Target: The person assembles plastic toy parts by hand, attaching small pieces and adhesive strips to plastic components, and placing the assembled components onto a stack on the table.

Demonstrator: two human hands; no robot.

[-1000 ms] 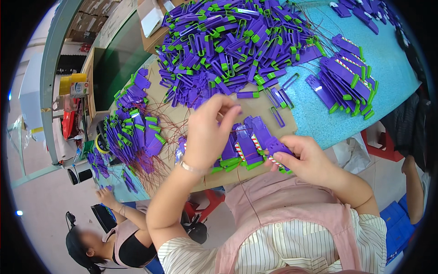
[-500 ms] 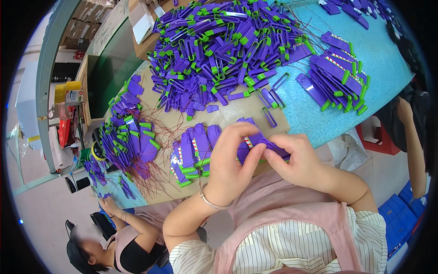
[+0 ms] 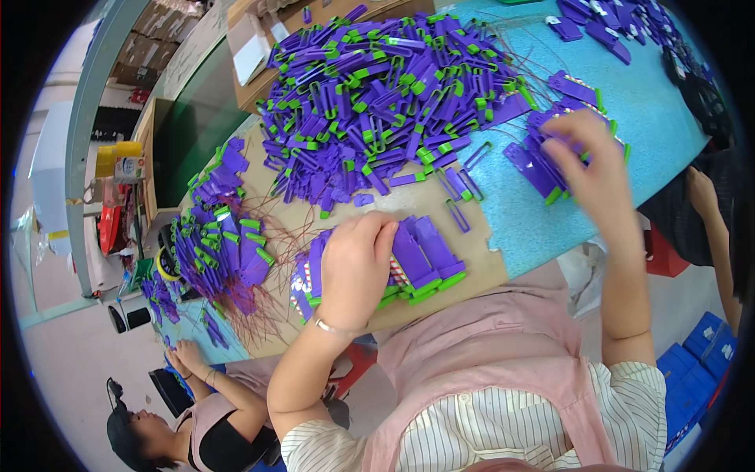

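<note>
Spread, the right hand has been moved from the left hand to above purple pieces; the left's grip cannot be told.

my tabletop is blue, with a brown sheet over part of it. on the sheet, close to me, i have a row of purple pieces with green ends. beyond them spreads a big heap of purple-and-green clips. a stack of similar pieces sits to my right, a wired bunch to my left.
</note>
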